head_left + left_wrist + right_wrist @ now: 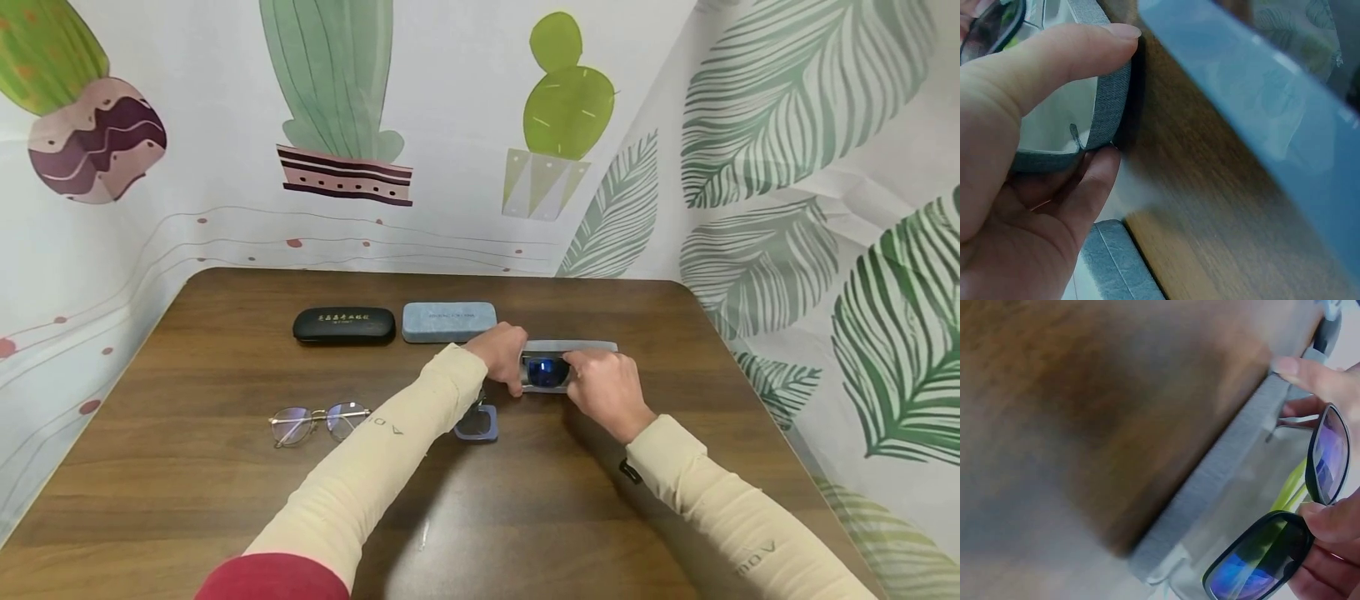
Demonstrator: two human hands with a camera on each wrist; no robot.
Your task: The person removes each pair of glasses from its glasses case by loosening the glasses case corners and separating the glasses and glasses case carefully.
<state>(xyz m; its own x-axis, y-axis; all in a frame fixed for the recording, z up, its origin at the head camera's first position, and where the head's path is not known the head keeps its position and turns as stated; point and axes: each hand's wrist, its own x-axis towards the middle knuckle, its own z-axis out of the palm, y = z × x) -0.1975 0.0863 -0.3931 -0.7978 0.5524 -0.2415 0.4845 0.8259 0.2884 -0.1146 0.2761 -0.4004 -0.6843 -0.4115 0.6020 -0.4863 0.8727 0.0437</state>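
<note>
An open grey glasses case (534,388) lies on the wooden table, its pale lining and a yellow-green patch or cloth inside showing in the wrist views. My left hand (501,348) grips the case's left end, the thumb over the wall (1110,106) and fingers against the outside. Sunglasses (547,372) with dark rims and blue reflecting lenses are over the case's inside. My right hand (609,390) pinches them near the bridge, thumb (1329,522) on the frame. Whether the sunglasses touch the lining, I cannot tell.
A black glasses case (343,325) and a light blue case (450,322) stand along the back. Thin-framed eyeglasses (318,422) lie left of my left forearm. Blue-framed glasses (476,435), partly hidden by that forearm, lie in front of the left hand. A patterned cloth (465,108) hangs behind the table.
</note>
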